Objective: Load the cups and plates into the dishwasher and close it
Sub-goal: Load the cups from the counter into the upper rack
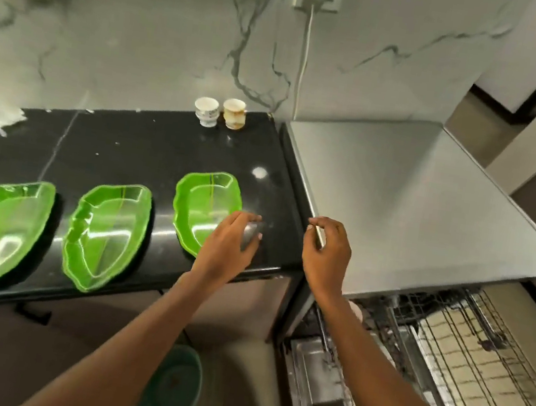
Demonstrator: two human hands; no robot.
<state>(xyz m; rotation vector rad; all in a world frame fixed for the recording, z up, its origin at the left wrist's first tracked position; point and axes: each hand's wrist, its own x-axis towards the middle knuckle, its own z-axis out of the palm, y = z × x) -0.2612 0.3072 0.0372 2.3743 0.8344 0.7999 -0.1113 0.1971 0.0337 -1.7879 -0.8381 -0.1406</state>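
Left hand (229, 242), fingers loosely curled and empty, hovers at rim of nearest translucent green leaf-shaped plastic plate (203, 207) on black counter (127, 154), seemingly to lift it; right hand (325, 249), equally loose, empty, beside grey steel dishwasher top (415, 207).

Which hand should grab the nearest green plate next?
Left. The left hand hovers at the right edge of that green plate; the right hand is beside the dishwasher top, farther off.
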